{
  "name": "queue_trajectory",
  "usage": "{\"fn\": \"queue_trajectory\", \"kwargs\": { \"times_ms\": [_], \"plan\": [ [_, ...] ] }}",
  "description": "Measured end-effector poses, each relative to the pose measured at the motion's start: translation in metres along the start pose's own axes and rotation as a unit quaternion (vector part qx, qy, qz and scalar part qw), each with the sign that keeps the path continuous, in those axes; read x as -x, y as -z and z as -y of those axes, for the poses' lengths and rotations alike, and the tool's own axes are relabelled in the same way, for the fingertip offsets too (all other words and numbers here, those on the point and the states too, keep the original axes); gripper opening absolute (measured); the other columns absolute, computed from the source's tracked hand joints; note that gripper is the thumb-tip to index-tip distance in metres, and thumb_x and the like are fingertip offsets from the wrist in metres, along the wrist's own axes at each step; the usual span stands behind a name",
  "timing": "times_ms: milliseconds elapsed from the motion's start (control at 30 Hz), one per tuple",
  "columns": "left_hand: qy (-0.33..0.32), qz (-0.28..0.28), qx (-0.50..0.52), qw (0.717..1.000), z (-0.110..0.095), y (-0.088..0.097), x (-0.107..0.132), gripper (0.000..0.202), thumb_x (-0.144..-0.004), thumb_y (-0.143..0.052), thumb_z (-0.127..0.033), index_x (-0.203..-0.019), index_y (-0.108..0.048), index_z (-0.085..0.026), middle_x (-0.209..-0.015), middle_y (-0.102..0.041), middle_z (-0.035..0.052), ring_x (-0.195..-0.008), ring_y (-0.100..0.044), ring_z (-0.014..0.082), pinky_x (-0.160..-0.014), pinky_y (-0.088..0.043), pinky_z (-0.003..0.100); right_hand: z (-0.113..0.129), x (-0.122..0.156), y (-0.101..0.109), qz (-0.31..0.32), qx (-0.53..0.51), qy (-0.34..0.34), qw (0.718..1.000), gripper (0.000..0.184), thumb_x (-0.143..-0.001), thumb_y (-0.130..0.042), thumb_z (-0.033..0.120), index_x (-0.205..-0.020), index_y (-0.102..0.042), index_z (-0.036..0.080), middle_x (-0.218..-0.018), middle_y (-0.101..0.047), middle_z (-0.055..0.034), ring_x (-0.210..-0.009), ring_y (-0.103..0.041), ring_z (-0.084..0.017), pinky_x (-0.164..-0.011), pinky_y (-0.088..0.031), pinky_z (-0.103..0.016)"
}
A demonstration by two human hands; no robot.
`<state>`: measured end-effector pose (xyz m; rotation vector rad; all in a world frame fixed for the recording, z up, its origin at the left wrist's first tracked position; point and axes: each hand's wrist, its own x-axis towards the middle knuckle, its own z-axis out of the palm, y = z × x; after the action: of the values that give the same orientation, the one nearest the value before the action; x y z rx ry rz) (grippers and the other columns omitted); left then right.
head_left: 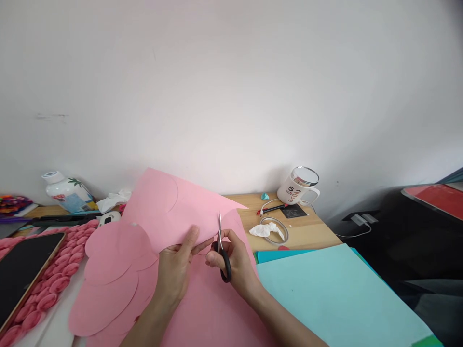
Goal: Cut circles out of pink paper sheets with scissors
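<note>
My left hand (177, 265) pinches the lower edge of a pink paper sheet (162, 207), thumb on top and fingers beneath. The sheet is lifted off the table, and a curved outline shows on its upper part. In my right hand (235, 265) is a pair of scissors (224, 265) with black handles, its blades pointing up at the sheet's edge beside the left fingertips. Whether the blades are biting into the paper I cannot tell. Several rounded pink paper cutouts (104, 299) lie overlapped to the left. Under both hands spreads more pink paper (213, 308).
On the right lies light blue paper (336, 294). Behind it are a white mug (294, 188), a coiled cable (285, 231), a crumpled tissue (265, 230) and a red-black pen (273, 209). At left are a white bottle (68, 193), a phone (27, 270) and a pink knitted mat (61, 279).
</note>
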<state>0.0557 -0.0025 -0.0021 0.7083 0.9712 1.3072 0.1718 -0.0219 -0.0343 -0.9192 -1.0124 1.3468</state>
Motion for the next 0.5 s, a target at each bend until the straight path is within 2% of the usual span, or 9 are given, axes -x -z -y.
{"fn": "queue_trajectory", "kwargs": {
  "times_ms": [167,333,500],
  "plan": [
    [0.014,-0.017,-0.004,1.000,0.004,-0.001,0.002,0.036,-0.065,-0.076,-0.029,-0.093,-0.071,-0.007,-0.097,-0.073,0.0136,-0.093,-0.067,0.0324,-0.084,-0.054,0.047,0.006,-0.001,0.001,0.002,-0.024,0.021,1.000,0.047,-0.059,-0.081,0.035,-0.075,-0.039,0.021,-0.061,-0.050,0.0060,-0.056,-0.040,-0.009,-0.051,-0.030,-0.020],
    [0.011,-0.017,0.008,1.000,0.005,-0.002,0.003,0.030,-0.063,-0.077,-0.021,-0.089,-0.071,-0.007,-0.098,-0.072,0.0136,-0.093,-0.066,0.0322,-0.081,-0.056,0.044,0.009,-0.001,0.000,0.005,-0.034,0.005,0.999,0.048,-0.060,-0.081,0.037,-0.076,-0.038,0.021,-0.059,-0.047,0.0071,-0.053,-0.036,-0.008,-0.050,-0.028,-0.020],
    [0.012,-0.022,0.014,1.000,0.004,-0.003,0.005,0.031,-0.062,-0.076,-0.021,-0.089,-0.071,-0.006,-0.097,-0.072,0.0137,-0.093,-0.066,0.0331,-0.077,-0.057,0.041,0.011,0.001,-0.002,-0.014,-0.020,-0.005,1.000,0.047,-0.060,-0.080,0.040,-0.075,-0.038,0.021,-0.057,-0.047,0.0072,-0.053,-0.040,-0.009,-0.049,-0.030,-0.021]
  ]
}}
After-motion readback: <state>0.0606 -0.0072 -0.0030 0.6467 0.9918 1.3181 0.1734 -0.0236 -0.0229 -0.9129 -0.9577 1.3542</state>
